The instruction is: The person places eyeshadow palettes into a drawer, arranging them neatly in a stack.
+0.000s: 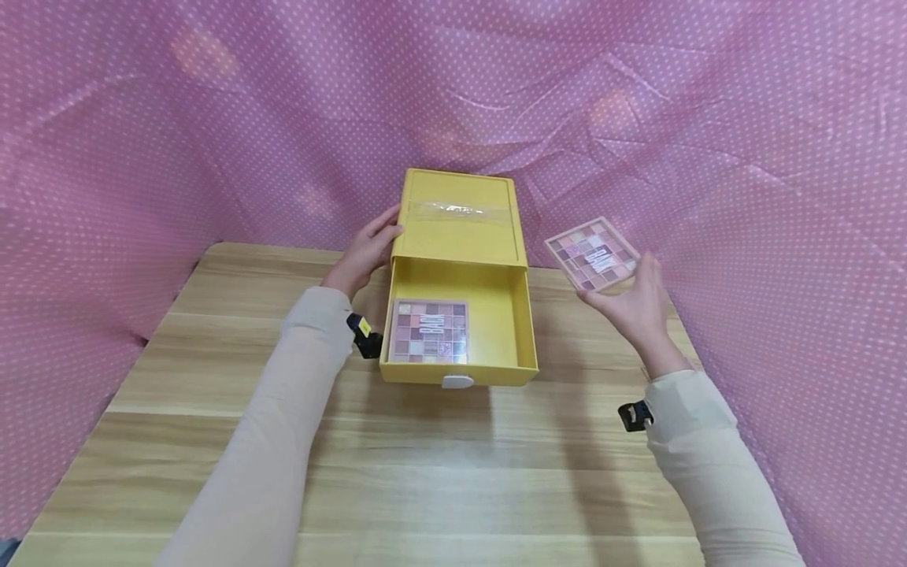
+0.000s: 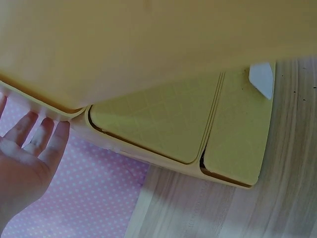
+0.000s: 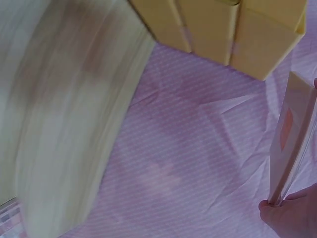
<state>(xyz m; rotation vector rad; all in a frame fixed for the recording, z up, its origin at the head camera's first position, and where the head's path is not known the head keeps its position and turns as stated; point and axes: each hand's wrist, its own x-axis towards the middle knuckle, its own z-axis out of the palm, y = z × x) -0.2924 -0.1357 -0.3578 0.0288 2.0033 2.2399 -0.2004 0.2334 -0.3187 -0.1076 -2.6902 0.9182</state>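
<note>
A yellow drawer cabinet [image 1: 464, 224] stands toward the back of the table with its top drawer [image 1: 499, 315] pulled out. Inside that drawer, on the left, lies an eyeshadow palette [image 1: 430, 331] with a grid of pink and mauve pans. My left hand [image 1: 364, 253] touches the cabinet's left side; in the left wrist view its fingers [image 2: 58, 144] are fairly straight against the upper edge. To the right of the cabinet, my right hand [image 1: 634, 307] holds a second eyeshadow palette [image 1: 594, 253] by its edge, tilted in the air. The right wrist view shows that palette's pale underside [image 3: 287, 134].
Lower drawers [image 2: 153, 119] sit closed below the top one. A white pull tab [image 1: 457, 382] is on the open drawer's front. Pink dotted cloth [image 1: 319, 118] hangs behind and beside the wooden table [image 1: 425, 488]. A partly visible checkered item [image 3: 11, 220] lies at the right wrist view's corner.
</note>
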